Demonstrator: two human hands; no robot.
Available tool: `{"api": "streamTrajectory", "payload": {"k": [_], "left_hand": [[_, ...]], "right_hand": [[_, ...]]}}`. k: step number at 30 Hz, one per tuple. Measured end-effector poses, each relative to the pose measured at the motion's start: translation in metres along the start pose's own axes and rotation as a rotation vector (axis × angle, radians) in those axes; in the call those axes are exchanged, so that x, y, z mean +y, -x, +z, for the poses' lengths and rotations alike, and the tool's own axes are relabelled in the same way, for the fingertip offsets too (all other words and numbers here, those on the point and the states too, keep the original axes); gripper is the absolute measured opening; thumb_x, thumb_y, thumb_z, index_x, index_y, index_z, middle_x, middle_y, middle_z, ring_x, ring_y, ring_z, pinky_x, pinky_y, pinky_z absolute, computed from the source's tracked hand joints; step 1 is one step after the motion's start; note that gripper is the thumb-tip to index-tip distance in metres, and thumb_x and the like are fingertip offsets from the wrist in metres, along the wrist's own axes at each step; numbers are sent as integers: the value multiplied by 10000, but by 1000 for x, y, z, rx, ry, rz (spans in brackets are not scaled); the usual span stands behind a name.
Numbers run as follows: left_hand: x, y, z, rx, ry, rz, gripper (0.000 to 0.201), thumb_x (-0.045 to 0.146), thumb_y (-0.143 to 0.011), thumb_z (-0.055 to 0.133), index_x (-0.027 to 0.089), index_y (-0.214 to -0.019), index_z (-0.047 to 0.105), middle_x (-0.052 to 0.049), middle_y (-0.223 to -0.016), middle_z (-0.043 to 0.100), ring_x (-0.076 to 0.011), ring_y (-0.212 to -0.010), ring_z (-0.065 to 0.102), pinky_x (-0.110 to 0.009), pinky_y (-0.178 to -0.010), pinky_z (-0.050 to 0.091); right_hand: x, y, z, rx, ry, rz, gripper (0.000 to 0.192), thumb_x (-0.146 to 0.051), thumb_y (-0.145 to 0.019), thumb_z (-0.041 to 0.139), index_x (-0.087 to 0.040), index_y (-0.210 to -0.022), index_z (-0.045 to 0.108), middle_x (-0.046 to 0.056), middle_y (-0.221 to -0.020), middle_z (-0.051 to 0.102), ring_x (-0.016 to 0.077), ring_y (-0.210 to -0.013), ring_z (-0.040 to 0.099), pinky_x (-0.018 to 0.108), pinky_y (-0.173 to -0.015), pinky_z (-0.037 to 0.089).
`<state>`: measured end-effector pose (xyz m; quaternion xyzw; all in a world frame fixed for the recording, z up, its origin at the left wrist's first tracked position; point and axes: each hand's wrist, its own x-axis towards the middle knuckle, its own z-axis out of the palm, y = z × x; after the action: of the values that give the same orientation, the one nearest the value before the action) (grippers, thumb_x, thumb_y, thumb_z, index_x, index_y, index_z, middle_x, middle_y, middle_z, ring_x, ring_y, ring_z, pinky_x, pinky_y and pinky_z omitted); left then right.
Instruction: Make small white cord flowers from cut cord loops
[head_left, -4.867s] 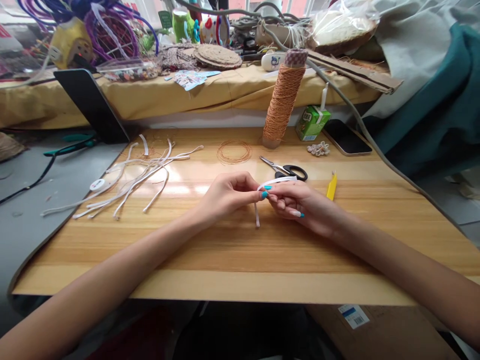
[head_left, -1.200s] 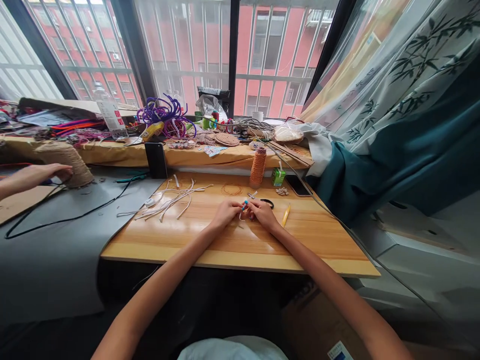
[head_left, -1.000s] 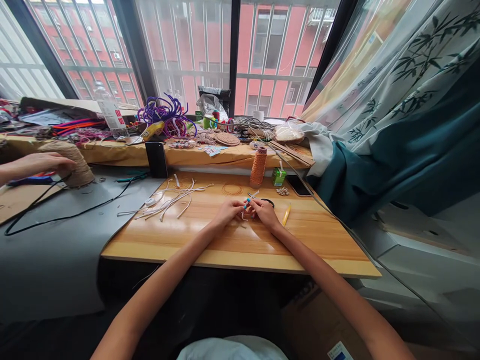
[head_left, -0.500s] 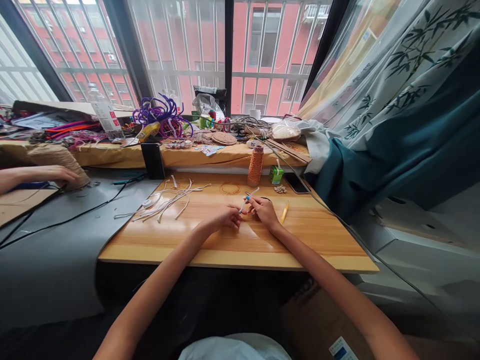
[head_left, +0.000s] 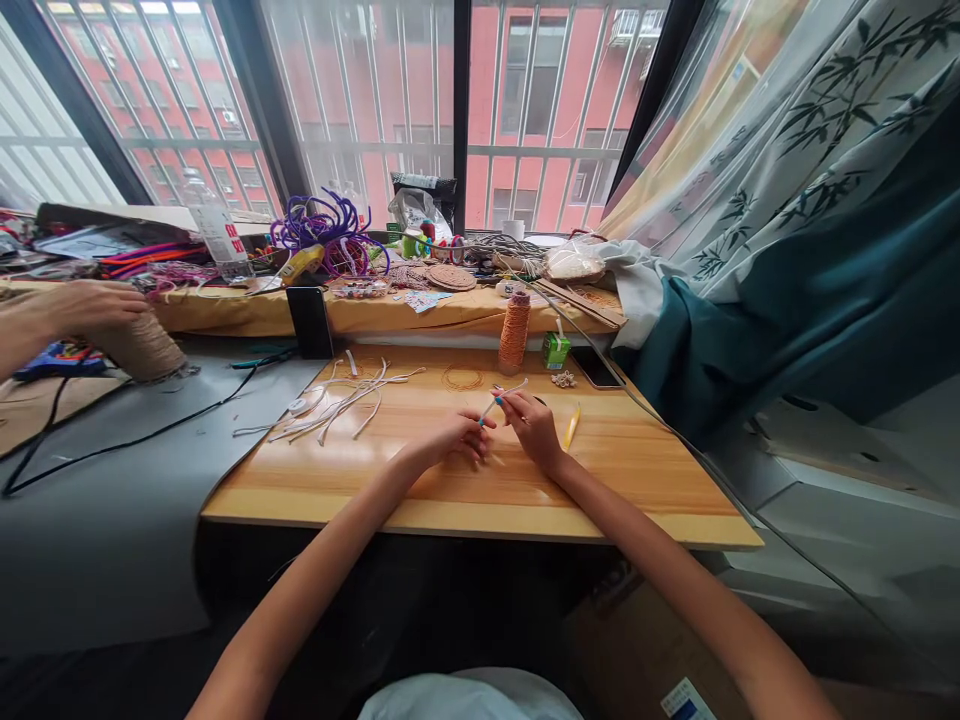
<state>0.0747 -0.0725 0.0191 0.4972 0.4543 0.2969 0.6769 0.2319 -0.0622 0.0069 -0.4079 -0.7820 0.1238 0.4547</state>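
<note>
Close together above the wooden table (head_left: 405,500), both my hands grip one short white cord (head_left: 490,408). My left hand (head_left: 453,436) pinches its lower end. Higher up, my right hand (head_left: 534,424) has its fingers closed round the cord, and a tip sticks out past them. Small blue spots show at the fingertips of both hands; I cannot tell whether they are nails or part of the work. More white cords (head_left: 352,400) lie loose left of my hands. A thin coil of orange thread (head_left: 462,378) rests behind them.
A spool of orange thread (head_left: 514,335), a small green carton (head_left: 556,350) and a phone (head_left: 598,368) stand or lie at the back right. A yellow pen-like tool (head_left: 571,427) lies by my right wrist. At left, a co-worker's hand (head_left: 94,308) touches a twine cone (head_left: 146,348).
My hands have drawn slightly apart, so more of the cord shows between them. The co-worker's hand has risen to the top of the twine cone, which stands more upright.
</note>
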Motion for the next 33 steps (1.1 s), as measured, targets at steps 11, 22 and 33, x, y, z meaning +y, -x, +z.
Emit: {"api": "streamTrajectory", "payload": {"k": [11, 22, 33], "left_hand": [[-5, -3, 1, -67, -109, 120, 151, 227, -723, 564, 96, -794, 591, 28, -485, 515, -55, -406, 494, -169, -433, 401], [-2, -5, 4, -48, -222, 227, 228, 315, -742, 562, 99, -815, 581, 10, -545, 568, -61, -468, 544, -173, -498, 439], [0, 8, 11, 233, -628, 423, 185, 311, -759, 529, 138, -697, 550, -56, -697, 569, -162, -726, 551, -230, -621, 399]], "right_hand": [[4, -1, 6, -7, 99, 12, 239, -324, -820, 439, -175, -987, 523, 63, -844, 587, 154, -665, 549, 276, -664, 411], [0, -6, 1, 32, -74, 167, 186, -323, -858, 306, -195, -861, 442, -10, -630, 550, 118, -543, 536, 234, -566, 409], [18, -9, 5, -4, -27, 240, 135, -270, -784, 403, -190, -812, 508, -3, -645, 578, 128, -575, 537, 244, -585, 404]]}}
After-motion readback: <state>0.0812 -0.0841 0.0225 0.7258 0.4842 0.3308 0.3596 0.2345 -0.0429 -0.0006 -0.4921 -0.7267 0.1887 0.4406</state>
